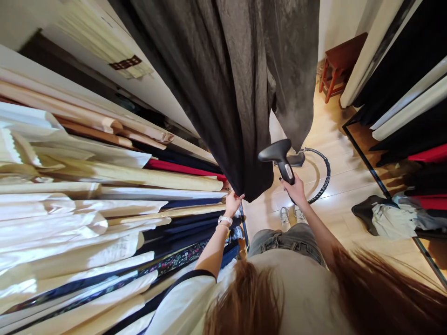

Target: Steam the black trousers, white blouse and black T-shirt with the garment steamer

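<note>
Left hand: the left hand [233, 204] grips the lower edge of a dark, sheeny hanging garment [223, 93] — its fingers [238, 197] pinch the hem, the tips partly behind the cloth.

Right hand: the right hand [296, 190] has its fingers [285, 185] wrapped around the grip of a black handheld garment steamer [279, 156], whose head stands just beside the cloth, not touching it.

Garment: hangs overhead and fills the upper middle of the view, its top cut off by the frame; it falls between the two hands.

Steamer hose: a coiled black hose [325, 174] curves away across the wooden floor [335, 190].

Wrist: a white-strapped watch [225, 221] sits on the left wrist.

Surroundings: cream garments [70, 223] crowd a rack at left; black garments [412, 109] hang at right, above a heap of clothes [393, 221] on the floor. A red wooden stool [337, 65] stands by the far wall.

Hidden: loose reddish-brown hair [244, 302] covers the bottom of the view; a dark shape behind the steamer head is hard to make out.

Writing: none legible — the steamer shows no readable brand.
</note>
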Demonstrator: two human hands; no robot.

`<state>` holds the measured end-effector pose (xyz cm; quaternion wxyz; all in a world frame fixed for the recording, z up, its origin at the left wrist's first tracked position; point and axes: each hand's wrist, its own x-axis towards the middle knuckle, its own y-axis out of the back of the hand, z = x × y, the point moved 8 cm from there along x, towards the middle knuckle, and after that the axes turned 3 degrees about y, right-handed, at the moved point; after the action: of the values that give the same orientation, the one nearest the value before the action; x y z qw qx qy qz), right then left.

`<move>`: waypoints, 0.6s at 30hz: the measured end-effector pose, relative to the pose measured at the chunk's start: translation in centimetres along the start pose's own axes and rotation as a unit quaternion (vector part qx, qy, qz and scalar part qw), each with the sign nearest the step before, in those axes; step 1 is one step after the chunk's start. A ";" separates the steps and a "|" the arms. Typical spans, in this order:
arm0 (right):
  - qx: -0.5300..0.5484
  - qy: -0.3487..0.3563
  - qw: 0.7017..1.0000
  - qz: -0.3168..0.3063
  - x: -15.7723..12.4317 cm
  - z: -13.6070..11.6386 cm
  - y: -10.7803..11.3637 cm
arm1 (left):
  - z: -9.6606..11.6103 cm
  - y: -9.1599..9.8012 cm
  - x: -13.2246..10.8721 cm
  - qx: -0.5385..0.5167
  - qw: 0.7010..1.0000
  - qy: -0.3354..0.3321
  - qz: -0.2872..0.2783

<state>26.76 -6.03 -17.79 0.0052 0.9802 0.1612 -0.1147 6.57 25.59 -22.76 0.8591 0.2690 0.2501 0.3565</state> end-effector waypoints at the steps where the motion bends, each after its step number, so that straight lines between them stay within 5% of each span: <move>1: 0.002 0.024 0.999 -0.024 0.5 -1.7 -1.1 | -0.6 -0.1 -0.6 -0.012 1.000 0.014 0.003; 5: 0.000 0.093 0.991 -0.097 1.9 -7.7 -4.6 | -2.3 -1.7 -3.2 -0.105 0.993 0.062 0.007; 8: 0.014 0.095 0.986 -0.135 2.0 -9.1 -6.5 | -3.2 -3.3 -5.2 -0.180 0.980 0.082 0.009; 15: -0.004 -0.030 0.984 -0.173 -0.9 -2.0 -8.2 | -6.4 -5.5 -7.9 -0.176 0.972 0.153 0.002; 18: -0.021 -0.039 0.983 -0.178 -0.9 -1.5 -8.9 | -7.9 -5.8 -8.7 -0.140 0.973 0.184 -0.009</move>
<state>23.46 2.20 -15.93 0.0117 0.9304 0.3352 -0.1480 -0.97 17.80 -30.17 0.8306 0.0738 0.3542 0.4234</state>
